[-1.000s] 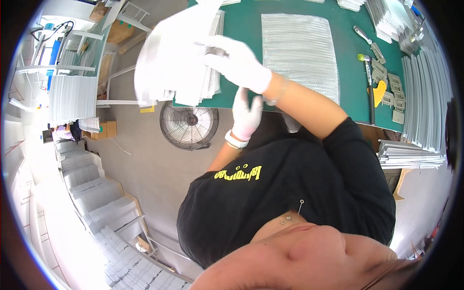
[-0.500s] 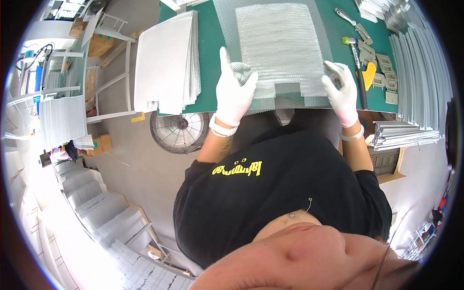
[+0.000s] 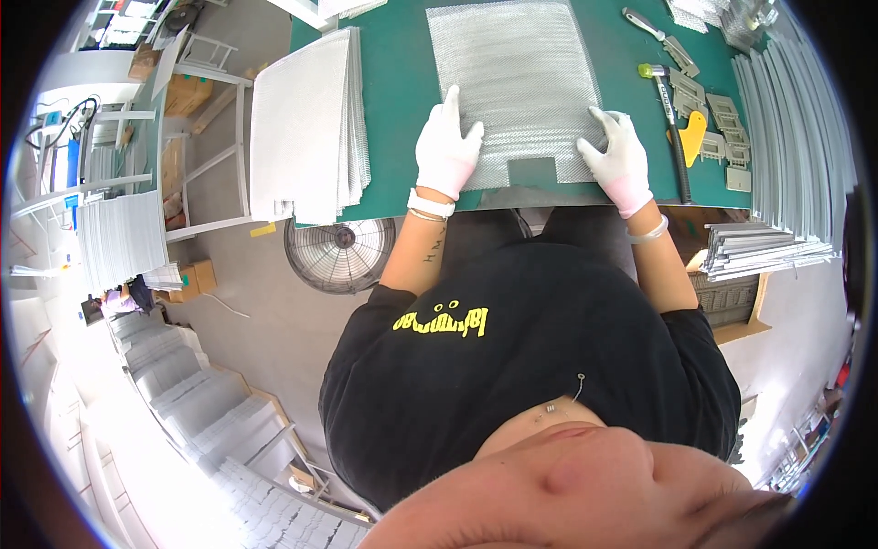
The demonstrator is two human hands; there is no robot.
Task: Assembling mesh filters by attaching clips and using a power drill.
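On the green tabletop in front of me lies a silvery wire-mesh sheet point(image 3: 517, 87), with a rectangular notch in its near edge. My left hand point(image 3: 448, 151), in a white glove, rests by its left edge, index finger stretched away from me and thumb apart. At the near right corner my right hand point(image 3: 617, 160), gloved too, has its thumb and fingers spread beside the mesh edge. Neither hand visibly grips anything. Whether other sheets lie beneath this one is hard to make out.
A fanned stack of pale mesh sheets point(image 3: 306, 123) stands left. At right lie a hammer point(image 3: 675, 137), a yellow scraper point(image 3: 692, 137), a grey-handled tool point(image 3: 643, 24) and several beige plates point(image 3: 729, 123). Grey strips point(image 3: 796, 137) line the right edge. A floor fan point(image 3: 345, 240) sits below.
The wider mesh outline that spread past the sheet is gone; the mesh now shows one even outline. My right hand has moved left to its edge; my left hand has shifted slightly right.
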